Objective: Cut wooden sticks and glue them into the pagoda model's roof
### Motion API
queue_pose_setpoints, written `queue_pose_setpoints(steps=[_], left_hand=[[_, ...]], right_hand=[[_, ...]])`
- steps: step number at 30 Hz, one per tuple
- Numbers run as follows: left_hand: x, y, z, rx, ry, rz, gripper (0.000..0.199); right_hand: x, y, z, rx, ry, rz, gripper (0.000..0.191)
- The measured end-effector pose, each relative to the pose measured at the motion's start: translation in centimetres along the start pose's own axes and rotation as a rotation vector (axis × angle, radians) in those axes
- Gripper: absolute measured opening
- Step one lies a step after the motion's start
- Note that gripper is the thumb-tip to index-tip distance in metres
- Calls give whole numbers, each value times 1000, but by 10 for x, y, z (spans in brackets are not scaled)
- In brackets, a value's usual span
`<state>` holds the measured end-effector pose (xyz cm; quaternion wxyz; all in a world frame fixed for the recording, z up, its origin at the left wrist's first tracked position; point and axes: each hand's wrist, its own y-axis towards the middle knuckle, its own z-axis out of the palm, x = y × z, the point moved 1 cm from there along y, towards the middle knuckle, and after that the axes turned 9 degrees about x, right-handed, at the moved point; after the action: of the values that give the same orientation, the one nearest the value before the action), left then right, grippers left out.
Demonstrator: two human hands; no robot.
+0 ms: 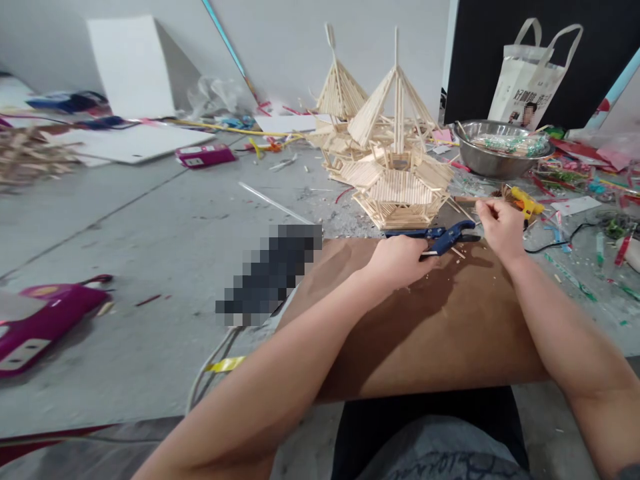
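My left hand (pixel 400 261) is closed around the handle end of blue cutters (pixel 450 238), whose dark blade points right over the brown board. A short pale stick end shows beside its fingers. To the right of the blade, my right hand (pixel 503 230) is raised with thumb and fingers pinched; what they hold is too small to make out. Thin stick offcuts (pixel 457 253) lie under the cutters on the brown board (pixel 425 340). Just behind the hands stands a pavilion-like model of pale wooden sticks (pixel 403 187) with a pointed roof.
A similar stick model (pixel 340 97) stands behind. At right are a steel bowl (pixel 500 160) holding wrapped packs, a paper bag (pixel 525 87), a yellow tool (pixel 527 202) and scraps. A blurred dark object (pixel 270 277) and magenta devices (pixel 50 320) lie left, with sticks (pixel 35 157) heaped farther off.
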<state>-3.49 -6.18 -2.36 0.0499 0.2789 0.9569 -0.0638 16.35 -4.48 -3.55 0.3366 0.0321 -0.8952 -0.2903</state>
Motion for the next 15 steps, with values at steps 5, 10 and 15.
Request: queue_pose_setpoints(steps=[5,10,15], left_hand=[[-1,-11,-14,-307,-296,118,34],[-3,-21,-13,-651,-531,218,28],[-10,-17,7,-729,-400,123,25]], right_hand=[[2,1,-12,-222,241,-54,40],[13,-7,11,52,665,-17,46],[50,-37,30,497,917,-81,47]])
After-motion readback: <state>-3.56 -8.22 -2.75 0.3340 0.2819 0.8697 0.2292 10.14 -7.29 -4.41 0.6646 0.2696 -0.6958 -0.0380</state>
